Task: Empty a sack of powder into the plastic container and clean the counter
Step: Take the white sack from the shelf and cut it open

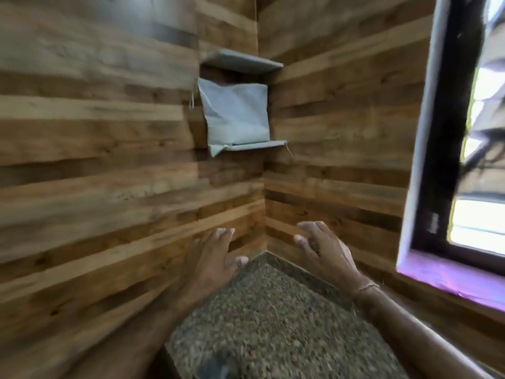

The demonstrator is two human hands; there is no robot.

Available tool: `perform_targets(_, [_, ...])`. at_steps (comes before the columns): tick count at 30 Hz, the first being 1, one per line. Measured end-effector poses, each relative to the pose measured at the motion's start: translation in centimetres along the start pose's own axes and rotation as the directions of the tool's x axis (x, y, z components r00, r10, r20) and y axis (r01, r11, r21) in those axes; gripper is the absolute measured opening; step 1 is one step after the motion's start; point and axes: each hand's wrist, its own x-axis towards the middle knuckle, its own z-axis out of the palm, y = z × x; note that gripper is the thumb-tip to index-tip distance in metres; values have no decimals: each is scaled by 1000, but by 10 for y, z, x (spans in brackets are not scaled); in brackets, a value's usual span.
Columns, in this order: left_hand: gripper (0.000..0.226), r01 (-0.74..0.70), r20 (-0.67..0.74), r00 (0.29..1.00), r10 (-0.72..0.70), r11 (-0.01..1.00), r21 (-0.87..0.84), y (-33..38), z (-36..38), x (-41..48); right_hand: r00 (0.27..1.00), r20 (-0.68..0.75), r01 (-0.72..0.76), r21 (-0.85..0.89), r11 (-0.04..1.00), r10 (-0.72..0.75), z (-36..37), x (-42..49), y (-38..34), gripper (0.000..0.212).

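A pale grey sack (235, 113) stands upright on the lower corner shelf (259, 145), leaning into the wooden corner, one bottom corner hanging over the shelf's left end. My left hand (211, 258) and my right hand (323, 248) are raised side by side well below the sack, over the back corner of the speckled stone counter (273, 318). Both hands have spread, relaxed fingers and hold nothing. No plastic container is in view.
A second grey corner shelf (243, 61) sits just above the sack. Wood-plank walls (95, 160) close in on the left and behind. A dark-framed window (451, 132) with a bright sill is on the right. A blurred dark object (218, 365) lies at the counter's near edge.
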Motion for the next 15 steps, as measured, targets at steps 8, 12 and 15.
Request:
perform_targets(8, [75, -50, -252, 963, 96, 982, 183, -33, -94, 172, 986, -93, 131, -97, 987, -140, -29, 199, -40, 39])
perform_targets(12, [72, -71, -366, 917, 160, 967, 244, -52, -134, 259, 974, -161, 128, -192, 973, -160, -32, 299, -58, 47])
perform_targets(15, [72, -61, -425, 885, 191, 952, 301, -71, -154, 332, 974, -166, 113, -236, 965, -154, -31, 371, -71, 45])
